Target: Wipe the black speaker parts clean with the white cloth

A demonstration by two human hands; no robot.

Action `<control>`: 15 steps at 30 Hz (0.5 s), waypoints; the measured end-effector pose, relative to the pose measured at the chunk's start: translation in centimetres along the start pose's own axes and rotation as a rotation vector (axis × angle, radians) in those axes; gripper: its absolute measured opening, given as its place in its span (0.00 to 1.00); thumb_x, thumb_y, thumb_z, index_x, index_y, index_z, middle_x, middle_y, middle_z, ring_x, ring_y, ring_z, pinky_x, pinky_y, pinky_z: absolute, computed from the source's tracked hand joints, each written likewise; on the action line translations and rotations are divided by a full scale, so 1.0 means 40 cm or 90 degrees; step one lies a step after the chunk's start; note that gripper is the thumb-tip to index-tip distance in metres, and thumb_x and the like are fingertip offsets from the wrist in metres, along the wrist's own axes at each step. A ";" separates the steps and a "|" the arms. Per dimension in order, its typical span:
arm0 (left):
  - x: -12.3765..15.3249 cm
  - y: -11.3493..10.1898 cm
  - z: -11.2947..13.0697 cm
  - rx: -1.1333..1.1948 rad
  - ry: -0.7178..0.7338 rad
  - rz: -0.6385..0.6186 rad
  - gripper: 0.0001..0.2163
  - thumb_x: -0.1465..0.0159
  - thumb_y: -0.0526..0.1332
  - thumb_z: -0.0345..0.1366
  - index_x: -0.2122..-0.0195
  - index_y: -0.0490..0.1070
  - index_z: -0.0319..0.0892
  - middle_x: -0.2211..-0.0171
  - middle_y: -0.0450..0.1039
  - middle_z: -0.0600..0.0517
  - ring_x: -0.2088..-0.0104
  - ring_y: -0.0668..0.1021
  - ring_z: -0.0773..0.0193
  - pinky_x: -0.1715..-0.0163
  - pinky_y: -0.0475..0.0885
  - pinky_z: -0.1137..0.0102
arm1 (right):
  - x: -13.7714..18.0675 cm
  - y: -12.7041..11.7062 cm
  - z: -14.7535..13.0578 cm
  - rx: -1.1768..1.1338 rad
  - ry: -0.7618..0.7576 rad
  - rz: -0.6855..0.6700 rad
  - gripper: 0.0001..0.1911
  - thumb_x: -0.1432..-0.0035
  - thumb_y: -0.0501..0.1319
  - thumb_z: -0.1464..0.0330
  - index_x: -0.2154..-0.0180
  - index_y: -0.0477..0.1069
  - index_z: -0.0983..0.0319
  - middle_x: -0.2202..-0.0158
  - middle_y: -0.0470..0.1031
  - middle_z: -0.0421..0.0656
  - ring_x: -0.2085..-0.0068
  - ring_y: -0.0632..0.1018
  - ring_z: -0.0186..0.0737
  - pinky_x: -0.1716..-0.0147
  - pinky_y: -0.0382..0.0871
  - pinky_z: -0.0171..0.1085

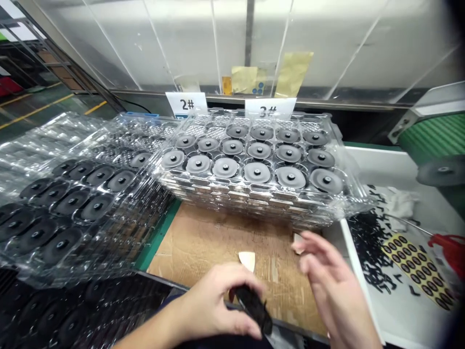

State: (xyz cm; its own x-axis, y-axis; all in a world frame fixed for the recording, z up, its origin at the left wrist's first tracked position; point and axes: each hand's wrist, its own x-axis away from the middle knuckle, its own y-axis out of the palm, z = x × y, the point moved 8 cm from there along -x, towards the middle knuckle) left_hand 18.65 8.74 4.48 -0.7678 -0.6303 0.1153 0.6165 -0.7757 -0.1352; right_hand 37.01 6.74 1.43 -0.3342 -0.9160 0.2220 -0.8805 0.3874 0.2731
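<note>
My left hand (214, 305) is at the bottom centre, its fingers closed round a small black part (254, 308) that sticks out toward the right. My right hand (327, 278) hovers just to the right of it, fingers loosely spread and a little blurred, holding nothing I can see. Both hands are over a brown cardboard sheet (210, 242). A small beige wedge-shaped piece (247, 260) lies on the cardboard just above my left hand. Behind the cardboard stands a stack of clear plastic trays (254, 160) holding several grey round discs.
More clear trays of black discs (65, 213) fill the left side. A white bin (407, 271) on the right holds many small black pieces, a yellow sheet of black rings (417, 266) and a red-handled tool (450, 247). Labels "2#" (186, 103) and "3#" (269, 110) stand at the back. A green ribbed roller (436, 140) is at the far right.
</note>
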 end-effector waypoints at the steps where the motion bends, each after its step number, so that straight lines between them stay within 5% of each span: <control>1: 0.005 0.013 -0.009 0.051 -0.022 -0.041 0.17 0.51 0.66 0.44 0.63 0.75 0.42 0.67 0.77 0.47 0.65 0.76 0.58 0.62 0.69 0.66 | -0.026 -0.049 -0.007 -0.098 -0.006 0.088 0.21 0.51 0.65 0.71 0.54 0.69 0.56 0.61 0.74 0.41 0.67 0.74 0.30 0.68 0.71 0.27; 4: 0.025 0.032 -0.070 0.238 -0.108 -0.046 0.18 0.53 0.64 0.51 0.74 0.76 0.40 0.74 0.76 0.48 0.73 0.76 0.62 0.73 0.69 0.71 | -0.095 -0.180 -0.031 -0.281 -0.026 0.275 0.18 0.47 0.58 0.74 0.53 0.65 0.58 0.59 0.70 0.41 0.65 0.74 0.27 0.66 0.72 0.27; 6: 0.040 0.033 -0.128 0.334 -0.175 0.011 0.21 0.55 0.63 0.55 0.74 0.74 0.39 0.78 0.73 0.51 0.82 0.71 0.70 0.84 0.62 0.76 | -0.134 -0.242 -0.060 -0.292 -0.041 0.326 0.14 0.44 0.53 0.76 0.55 0.65 0.61 0.60 0.69 0.42 0.62 0.75 0.29 0.65 0.72 0.29; 9: 0.055 0.023 -0.176 0.360 -0.238 0.067 0.24 0.55 0.61 0.58 0.76 0.70 0.38 0.84 0.66 0.55 0.85 0.66 0.73 0.86 0.57 0.78 | -0.177 -0.307 -0.120 -0.288 -0.081 0.379 0.10 0.40 0.51 0.74 0.56 0.64 0.64 0.58 0.69 0.44 0.60 0.74 0.33 0.64 0.72 0.34; 15: 0.063 -0.061 -0.128 0.247 -0.268 0.125 0.20 0.54 0.65 0.52 0.72 0.71 0.38 0.80 0.66 0.56 0.80 0.68 0.70 0.80 0.62 0.75 | -0.291 -0.358 -0.254 -0.199 -0.109 0.372 0.18 0.38 0.51 0.61 0.52 0.63 0.65 0.53 0.67 0.47 0.58 0.73 0.37 0.61 0.70 0.42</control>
State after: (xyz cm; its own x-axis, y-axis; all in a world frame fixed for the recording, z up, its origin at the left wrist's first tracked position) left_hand 14.34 9.21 0.08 -0.5471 -0.6603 0.5145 0.8192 -0.5488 0.1668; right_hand 56.92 12.91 4.46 -0.7965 -0.5405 0.2712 -0.4092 0.8119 0.4164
